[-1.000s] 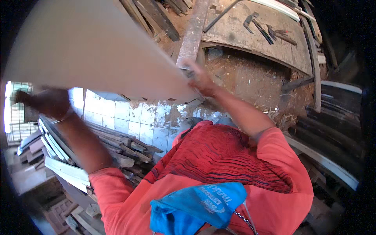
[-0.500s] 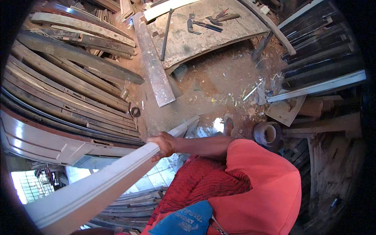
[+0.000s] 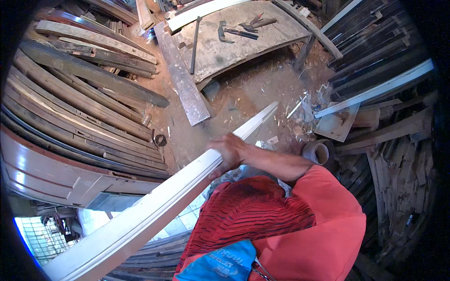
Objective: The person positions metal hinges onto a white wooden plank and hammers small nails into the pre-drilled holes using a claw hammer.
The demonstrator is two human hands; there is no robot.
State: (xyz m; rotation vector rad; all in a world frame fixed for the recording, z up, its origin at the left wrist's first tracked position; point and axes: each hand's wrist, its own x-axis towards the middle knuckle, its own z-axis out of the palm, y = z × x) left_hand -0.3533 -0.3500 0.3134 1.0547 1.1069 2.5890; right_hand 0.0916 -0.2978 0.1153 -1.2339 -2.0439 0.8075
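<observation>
My right hand (image 3: 227, 151) is closed around the upper part of a long white-painted wooden board (image 3: 154, 199) with a grooved face and a bare brown edge. The board slants from the lower left, close to me, up to its far end over the floor at the centre. My bent right arm reaches across from the red sleeve, and fingers curl over the board's edge. My left hand is out of view.
Ahead, a low wooden workbench (image 3: 243, 51) carries a hammer (image 3: 221, 32), a dark metal bar (image 3: 195, 44) and other hand tools. Stacked timber (image 3: 89, 112) lines the left, above a panelled door (image 3: 47, 171). Dark boards (image 3: 370, 61), another white strip (image 3: 375, 89) and a roll (image 3: 317, 152) lie right.
My right hand has moved right and slightly forward with the board. The board's far end now reaches farther over the floor, toward the upper right.
</observation>
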